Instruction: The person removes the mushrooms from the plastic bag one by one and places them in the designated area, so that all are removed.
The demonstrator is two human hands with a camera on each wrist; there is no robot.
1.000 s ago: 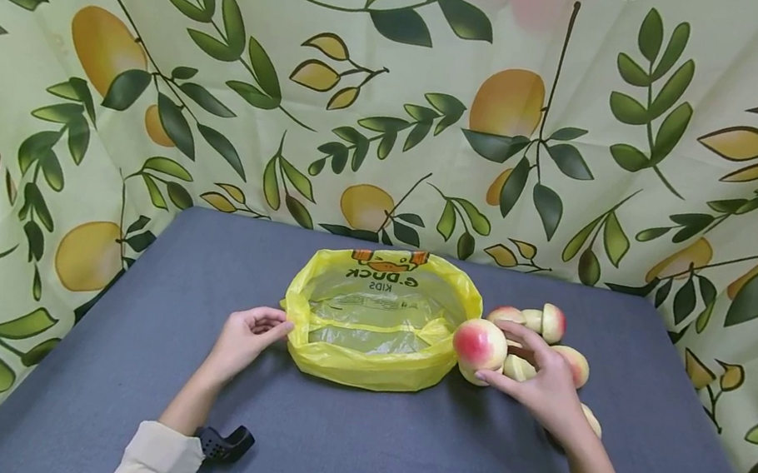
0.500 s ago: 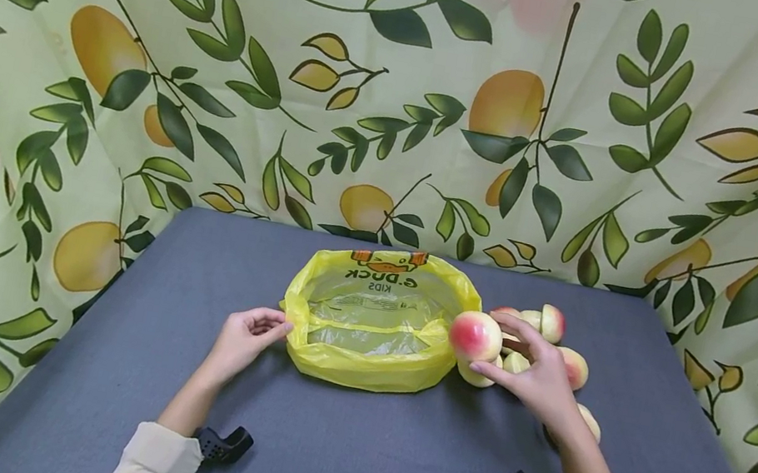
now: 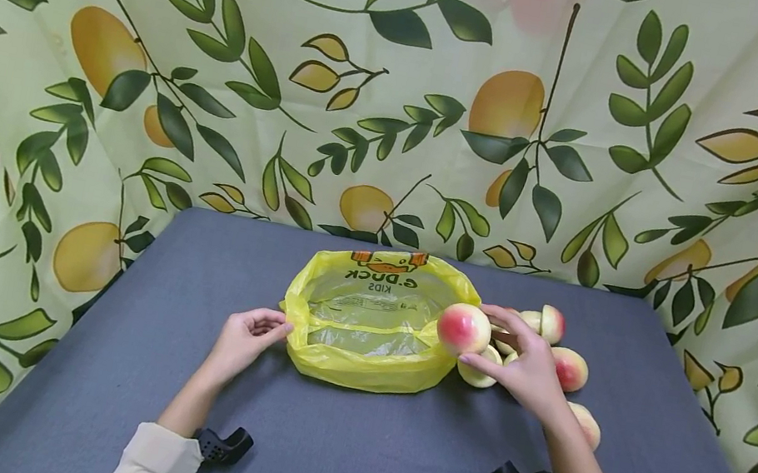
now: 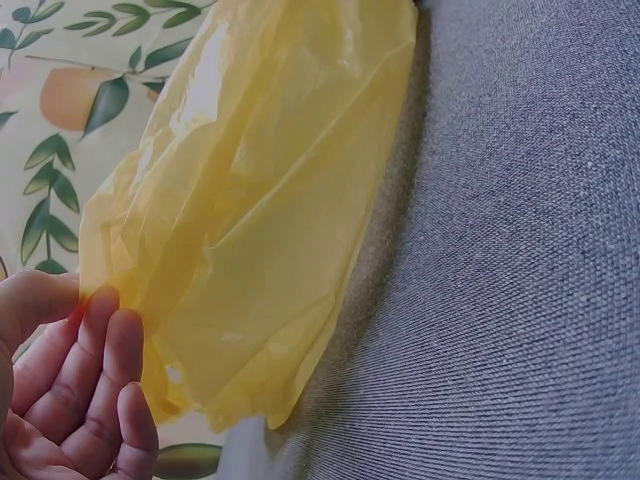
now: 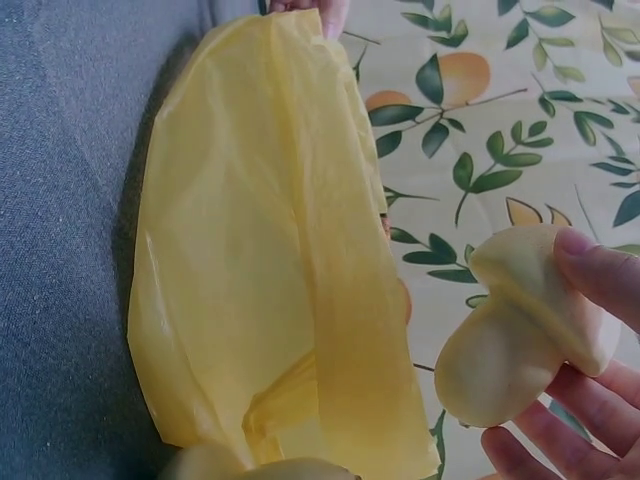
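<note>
A yellow plastic bag [image 3: 363,369] with G.DUCK KIDS printing stands with its mouth wide, in the middle of the table. My left hand [image 3: 250,341] pinches the left edge of its rim between thumb and fingers; the left wrist view shows the pinched film [image 4: 120,270]. In my right hand [image 3: 526,368] is a mushroom [image 3: 464,329] with a pink-and-cream cap, held just over the bag's right rim. The right wrist view shows the mushroom's pale stem [image 5: 490,360] pointing away from the fingers. Several similar mushrooms lie right of the bag, partly hidden behind that hand.
Close against the bag's right side lies a pale mushroom [image 3: 477,368]. Others, such as a red-capped mushroom [image 3: 552,324] and a pink mushroom [image 3: 568,370], sit farther right. A leaf-patterned cloth [image 3: 402,105] hangs behind the grey-blue table [image 3: 340,458].
My right hand has moved left and slightly up with the mushroom, from the pile to the bag's right rim. The left hand and the bag look still.
</note>
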